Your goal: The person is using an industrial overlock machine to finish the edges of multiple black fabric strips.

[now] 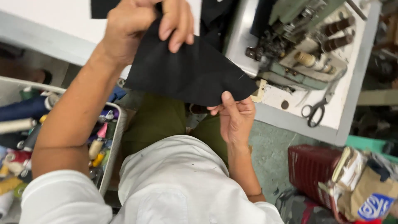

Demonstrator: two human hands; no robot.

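Note:
A piece of black fabric (190, 72) is stretched between my two hands above my lap. My left hand (143, 25) pinches its upper edge near the top of the view, fingers folded over the cloth. My right hand (234, 116) grips the lower corner of the fabric with thumb on top. More black cloth (211, 12) lies on the white table behind it. I wear a white shirt and olive trousers.
A green sewing machine (298, 45) with thread spools sits on the white table (352, 83) at right, black-handled scissors (315, 110) beside it. A tray (114, 145) with several thread spools stands at left. A dark red basket (311, 166) and paper packages lie on the floor at right.

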